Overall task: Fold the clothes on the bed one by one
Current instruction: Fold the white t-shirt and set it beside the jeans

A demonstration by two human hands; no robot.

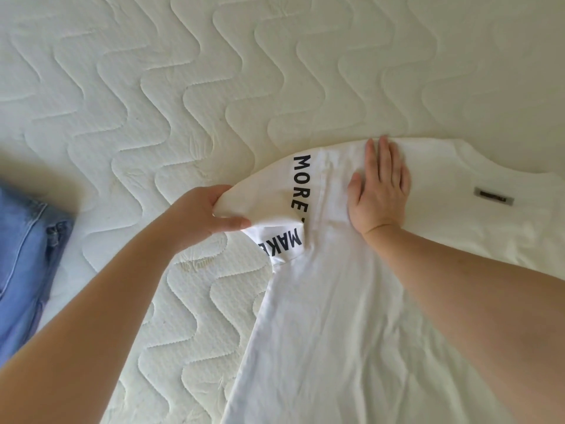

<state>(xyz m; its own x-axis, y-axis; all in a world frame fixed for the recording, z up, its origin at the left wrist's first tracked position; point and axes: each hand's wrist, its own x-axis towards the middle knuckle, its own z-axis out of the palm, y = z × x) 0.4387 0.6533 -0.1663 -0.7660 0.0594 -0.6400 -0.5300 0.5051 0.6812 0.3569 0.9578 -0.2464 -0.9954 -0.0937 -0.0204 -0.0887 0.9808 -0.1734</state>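
A white T-shirt [351, 316] lies spread on the bed, its neck end toward the right, with a small grey label [493, 200] near the collar. Its left sleeve [284, 191] carries black letters reading MORE and part of MAKE. My left hand [211, 214] grips the end of that sleeve, lifted off the mattress and bent over toward the shirt body. My right hand [379, 185] lies flat with straight fingers on the shoulder area, pressing the cloth down beside the sleeve seam.
The quilted white mattress [183, 102] with a wavy stitch pattern fills the view. Blue denim jeans [24, 255] lie at the left edge, partly cut off by the frame.
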